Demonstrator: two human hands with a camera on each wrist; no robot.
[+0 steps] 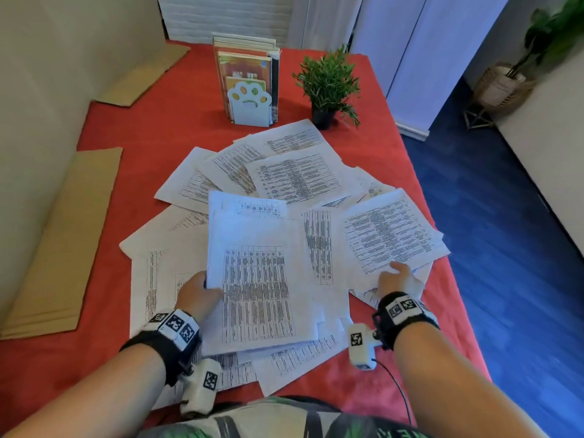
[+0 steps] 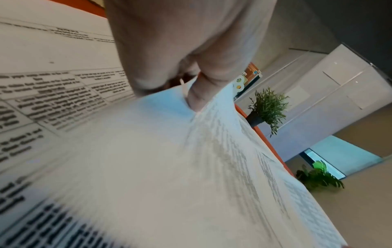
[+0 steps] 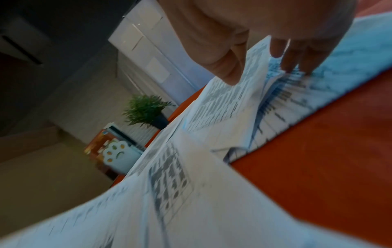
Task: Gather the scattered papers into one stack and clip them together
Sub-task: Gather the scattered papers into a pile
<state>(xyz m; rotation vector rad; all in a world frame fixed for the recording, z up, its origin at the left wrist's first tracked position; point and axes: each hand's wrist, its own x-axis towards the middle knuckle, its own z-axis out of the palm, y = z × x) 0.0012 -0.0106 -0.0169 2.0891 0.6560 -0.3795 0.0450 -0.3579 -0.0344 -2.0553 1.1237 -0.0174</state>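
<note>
Many printed white sheets (image 1: pixel 294 175) lie fanned and overlapping on the red tablecloth (image 1: pixel 132 128). My left hand (image 1: pixel 199 292) grips the left edge of a small stack of papers (image 1: pixel 259 273), lifted a little over the loose sheets. In the left wrist view the thumb (image 2: pixel 201 94) lies on top of that stack (image 2: pixel 169 167). My right hand (image 1: pixel 395 276) pinches the near edge of a printed sheet (image 1: pixel 388 229) at the right of the pile. The right wrist view shows the thumb (image 3: pixel 229 70) above this sheet (image 3: pixel 222 104) and the fingers (image 3: pixel 297 58) below it.
A book stand with a white paw-shaped end (image 1: pixel 249 102) and a small potted plant (image 1: pixel 328 86) stand behind the papers. Flat cardboard pieces (image 1: pixel 63 241) lie along the left wall. The table's right edge (image 1: pixel 442 248) drops to a blue floor.
</note>
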